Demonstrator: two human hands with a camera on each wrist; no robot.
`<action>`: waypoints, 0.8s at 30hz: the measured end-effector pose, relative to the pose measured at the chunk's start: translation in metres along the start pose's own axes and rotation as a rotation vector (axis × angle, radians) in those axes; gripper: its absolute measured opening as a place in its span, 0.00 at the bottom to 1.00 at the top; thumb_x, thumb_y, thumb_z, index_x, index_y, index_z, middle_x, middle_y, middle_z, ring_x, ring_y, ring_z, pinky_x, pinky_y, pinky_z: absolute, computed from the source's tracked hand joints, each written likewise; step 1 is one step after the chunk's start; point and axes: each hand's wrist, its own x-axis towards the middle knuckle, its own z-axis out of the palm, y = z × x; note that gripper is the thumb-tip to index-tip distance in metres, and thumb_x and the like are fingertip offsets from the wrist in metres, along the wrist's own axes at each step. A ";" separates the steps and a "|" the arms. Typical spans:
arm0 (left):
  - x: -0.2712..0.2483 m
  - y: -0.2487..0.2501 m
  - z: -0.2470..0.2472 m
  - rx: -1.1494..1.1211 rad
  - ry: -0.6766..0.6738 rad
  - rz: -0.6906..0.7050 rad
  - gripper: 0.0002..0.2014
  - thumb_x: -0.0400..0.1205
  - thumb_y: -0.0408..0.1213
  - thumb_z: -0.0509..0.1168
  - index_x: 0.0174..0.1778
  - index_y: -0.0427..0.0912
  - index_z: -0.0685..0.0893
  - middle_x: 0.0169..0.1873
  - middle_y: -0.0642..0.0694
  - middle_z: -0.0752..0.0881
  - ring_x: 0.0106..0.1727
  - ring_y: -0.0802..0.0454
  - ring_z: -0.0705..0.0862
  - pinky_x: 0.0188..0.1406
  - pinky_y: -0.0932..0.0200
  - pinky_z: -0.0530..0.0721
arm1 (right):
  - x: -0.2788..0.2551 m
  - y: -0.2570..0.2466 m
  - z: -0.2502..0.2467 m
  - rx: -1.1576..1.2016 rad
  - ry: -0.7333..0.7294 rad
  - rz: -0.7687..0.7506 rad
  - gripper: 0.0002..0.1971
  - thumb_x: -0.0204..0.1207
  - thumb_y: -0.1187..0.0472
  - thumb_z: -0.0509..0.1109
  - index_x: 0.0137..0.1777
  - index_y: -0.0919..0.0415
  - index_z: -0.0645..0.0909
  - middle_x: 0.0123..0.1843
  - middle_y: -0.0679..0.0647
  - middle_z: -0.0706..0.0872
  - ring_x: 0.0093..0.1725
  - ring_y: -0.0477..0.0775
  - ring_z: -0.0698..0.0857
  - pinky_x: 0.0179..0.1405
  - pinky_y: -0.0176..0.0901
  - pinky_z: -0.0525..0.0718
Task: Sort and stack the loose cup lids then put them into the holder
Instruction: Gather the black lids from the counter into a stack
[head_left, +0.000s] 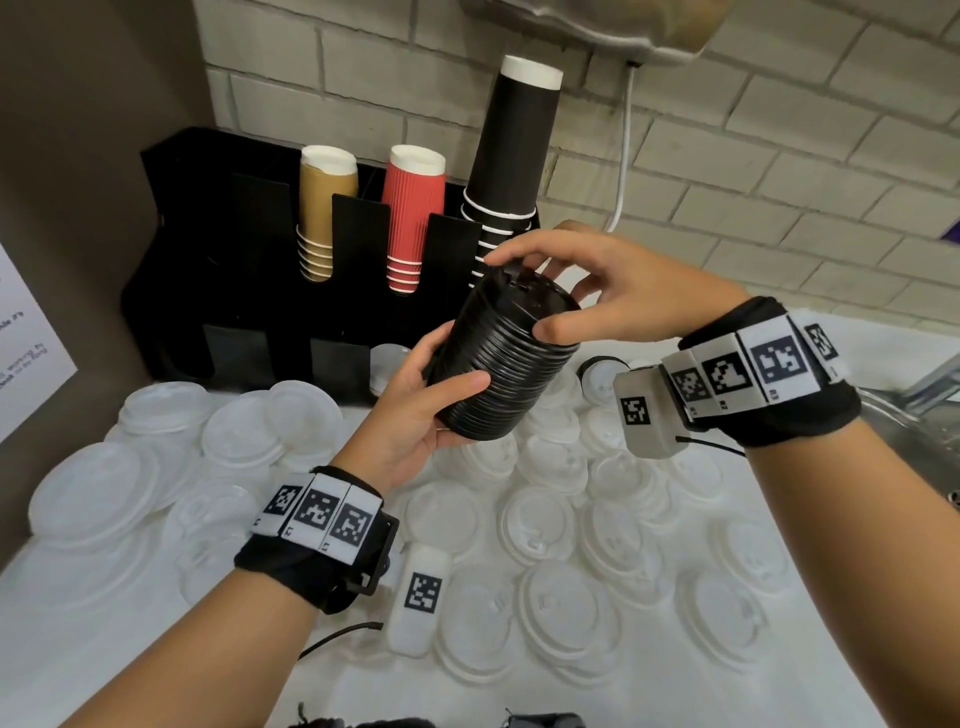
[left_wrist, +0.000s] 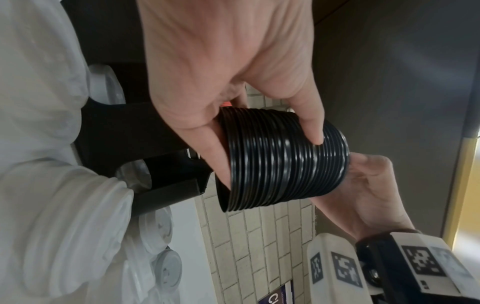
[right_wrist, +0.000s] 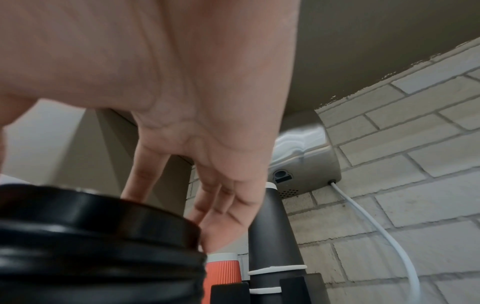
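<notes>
Setting: brick-walled coffee station, white surface (head_left: 130, 649).
Stacked: black lids (head_left: 501, 364), gripped by left hand (head_left: 415, 410), right hand (head_left: 597, 291) fingers grasping top.
Remaining: white lids (head_left: 545, 525) loose; holder (head_left: 218, 291) slots unfilled.

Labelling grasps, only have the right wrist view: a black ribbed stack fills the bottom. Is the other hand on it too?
Observer: Yes. The left hand has its grip on the lower end of the stack of black plastic cup lids.
Operator: Is it set down?
Observer: No, it is held tilted in the air above loose white plastic lids.
Operator: Holder?
Observer: The black plastic holder stands behind, apart from the stack.
</notes>
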 end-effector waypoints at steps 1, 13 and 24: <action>0.000 0.000 0.001 -0.006 0.004 0.002 0.29 0.70 0.38 0.75 0.67 0.64 0.80 0.64 0.50 0.87 0.62 0.46 0.88 0.45 0.48 0.89 | -0.001 0.002 -0.001 0.008 0.010 0.005 0.28 0.73 0.60 0.76 0.71 0.41 0.74 0.58 0.36 0.75 0.58 0.36 0.77 0.51 0.22 0.77; 0.005 0.026 -0.009 0.026 0.078 0.084 0.30 0.71 0.37 0.73 0.69 0.58 0.77 0.57 0.52 0.90 0.58 0.48 0.90 0.40 0.49 0.90 | 0.017 0.205 0.039 -0.261 -0.186 0.862 0.27 0.82 0.52 0.65 0.79 0.54 0.66 0.80 0.57 0.69 0.77 0.60 0.70 0.75 0.51 0.68; 0.013 0.043 -0.014 0.057 0.137 0.120 0.30 0.72 0.37 0.72 0.71 0.58 0.76 0.60 0.52 0.89 0.60 0.49 0.89 0.41 0.50 0.90 | 0.021 0.262 0.061 -0.380 -0.157 0.991 0.41 0.62 0.31 0.63 0.75 0.48 0.65 0.70 0.61 0.75 0.64 0.67 0.78 0.54 0.54 0.77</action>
